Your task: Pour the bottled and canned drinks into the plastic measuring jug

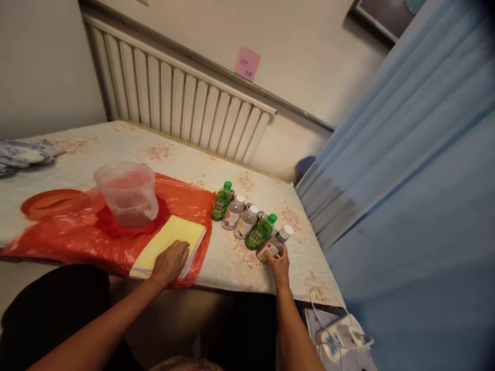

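My left hand (170, 262) lies palm down on a yellow pad of paper (169, 238) that rests on a red plastic bag (77, 226); its fingers curl over the pad's near right edge. My right hand (279, 265) grips the base of a clear bottle with a white cap (276, 242) at the right end of a row of small bottles. That row includes a green bottle (261, 232), two clear white-capped bottles (240, 215) and another green bottle (221, 201).
A clear plastic measuring jug (127, 193) stands on the red bag. The table carries a floral cloth (174, 159). A radiator (178, 100) runs behind it, a blue curtain (406, 154) hangs at right. A white device with cables (340, 335) lies at lower right.
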`<action>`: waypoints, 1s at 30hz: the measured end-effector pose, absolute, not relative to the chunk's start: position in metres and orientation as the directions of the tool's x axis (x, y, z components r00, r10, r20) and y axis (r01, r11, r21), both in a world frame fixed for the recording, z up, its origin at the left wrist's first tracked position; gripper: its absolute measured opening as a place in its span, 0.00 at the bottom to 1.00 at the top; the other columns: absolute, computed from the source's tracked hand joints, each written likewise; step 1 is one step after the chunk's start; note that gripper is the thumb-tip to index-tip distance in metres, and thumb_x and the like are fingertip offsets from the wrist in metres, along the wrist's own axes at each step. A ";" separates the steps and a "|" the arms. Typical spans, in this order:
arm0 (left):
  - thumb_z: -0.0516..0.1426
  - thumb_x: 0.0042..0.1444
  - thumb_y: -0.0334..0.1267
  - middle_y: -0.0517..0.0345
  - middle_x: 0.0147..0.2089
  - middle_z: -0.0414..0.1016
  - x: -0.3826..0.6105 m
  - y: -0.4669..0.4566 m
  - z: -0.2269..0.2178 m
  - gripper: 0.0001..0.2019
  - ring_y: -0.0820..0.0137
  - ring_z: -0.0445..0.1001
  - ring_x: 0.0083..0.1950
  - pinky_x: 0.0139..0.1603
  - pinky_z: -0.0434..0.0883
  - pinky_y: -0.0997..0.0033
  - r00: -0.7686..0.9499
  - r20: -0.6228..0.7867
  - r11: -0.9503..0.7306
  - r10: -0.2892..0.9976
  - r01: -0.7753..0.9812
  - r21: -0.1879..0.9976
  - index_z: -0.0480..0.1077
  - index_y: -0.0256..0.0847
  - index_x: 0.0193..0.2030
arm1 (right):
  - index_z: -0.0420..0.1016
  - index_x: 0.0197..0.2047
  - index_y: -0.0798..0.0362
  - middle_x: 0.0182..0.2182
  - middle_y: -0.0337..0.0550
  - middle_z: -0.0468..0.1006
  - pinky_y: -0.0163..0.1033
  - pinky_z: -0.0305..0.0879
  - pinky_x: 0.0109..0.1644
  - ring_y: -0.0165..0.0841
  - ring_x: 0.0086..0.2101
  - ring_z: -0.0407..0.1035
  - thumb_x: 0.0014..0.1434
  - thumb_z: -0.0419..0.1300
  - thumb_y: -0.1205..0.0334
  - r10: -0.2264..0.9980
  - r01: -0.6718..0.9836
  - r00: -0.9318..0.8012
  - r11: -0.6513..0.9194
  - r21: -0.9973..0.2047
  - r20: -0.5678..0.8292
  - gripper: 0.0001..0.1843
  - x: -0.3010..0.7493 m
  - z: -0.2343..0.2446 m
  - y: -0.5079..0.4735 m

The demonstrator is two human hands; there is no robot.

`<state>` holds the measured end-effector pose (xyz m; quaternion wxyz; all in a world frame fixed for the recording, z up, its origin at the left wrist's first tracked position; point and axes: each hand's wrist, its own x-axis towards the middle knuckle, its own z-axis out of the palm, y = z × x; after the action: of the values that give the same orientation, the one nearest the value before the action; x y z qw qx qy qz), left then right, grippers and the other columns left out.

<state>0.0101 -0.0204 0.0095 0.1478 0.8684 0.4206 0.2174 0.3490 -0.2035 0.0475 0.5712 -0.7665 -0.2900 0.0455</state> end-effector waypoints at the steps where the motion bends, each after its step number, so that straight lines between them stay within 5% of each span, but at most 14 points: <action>1: 0.44 0.68 0.40 0.51 0.47 0.75 0.010 -0.020 0.010 0.15 0.64 0.76 0.47 0.49 0.70 0.68 0.552 0.247 -0.599 0.797 0.667 0.443 0.70 0.42 0.48 | 0.70 0.55 0.55 0.44 0.51 0.82 0.43 0.73 0.39 0.41 0.36 0.78 0.40 0.66 0.56 0.492 0.399 0.828 -0.184 -0.898 0.267 0.37 0.349 0.049 -0.202; 12: 0.45 0.65 0.39 0.50 0.48 0.74 0.008 -0.019 0.023 0.14 0.63 0.75 0.49 0.53 0.70 0.64 0.574 0.160 -0.555 0.803 0.625 0.549 0.69 0.42 0.47 | 0.74 0.42 0.55 0.38 0.51 0.83 0.42 0.72 0.36 0.41 0.32 0.77 0.39 0.67 0.53 0.437 0.384 0.860 -0.214 -0.898 0.263 0.26 0.327 0.061 -0.209; 19: 0.48 0.62 0.38 0.52 0.43 0.77 0.024 -0.030 0.054 0.13 0.64 0.76 0.45 0.50 0.71 0.65 0.632 0.151 -0.567 0.760 0.532 0.630 0.71 0.41 0.45 | 0.73 0.48 0.54 0.38 0.46 0.83 0.41 0.74 0.37 0.40 0.33 0.78 0.40 0.68 0.57 0.595 0.318 0.785 -0.147 -0.937 0.173 0.29 0.280 0.070 -0.209; 23: 0.53 0.61 0.40 0.53 0.43 0.78 0.041 -0.050 0.094 0.17 0.64 0.76 0.43 0.49 0.72 0.66 0.690 0.190 -0.578 0.699 0.389 0.717 0.71 0.40 0.54 | 0.73 0.53 0.55 0.42 0.47 0.83 0.42 0.76 0.43 0.42 0.40 0.78 0.41 0.68 0.59 0.712 0.348 0.684 -0.123 -0.929 0.161 0.33 0.254 0.070 -0.201; 26: 0.55 0.58 0.39 0.50 0.51 0.77 0.049 -0.065 0.129 0.25 0.64 0.76 0.45 0.51 0.72 0.64 0.674 0.245 -0.514 0.697 0.231 0.826 0.65 0.39 0.63 | 0.74 0.54 0.54 0.44 0.47 0.82 0.44 0.75 0.46 0.44 0.43 0.77 0.41 0.68 0.62 0.760 0.403 0.617 -0.084 -0.911 0.203 0.33 0.237 0.074 -0.195; 30: 0.58 0.57 0.39 0.44 0.65 0.70 0.049 -0.076 0.169 0.32 0.58 0.69 0.63 0.61 0.68 0.59 0.700 0.366 -0.525 0.613 0.015 0.851 0.60 0.39 0.69 | 0.74 0.55 0.53 0.48 0.46 0.81 0.44 0.73 0.51 0.43 0.47 0.76 0.40 0.68 0.65 0.823 0.473 0.506 -0.016 -0.881 0.257 0.35 0.218 0.084 -0.190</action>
<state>0.0492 -0.0757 0.1695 0.4469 0.8065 0.1947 0.3346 0.2178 -0.1901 0.0844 0.5226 -0.6928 -0.4679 0.1674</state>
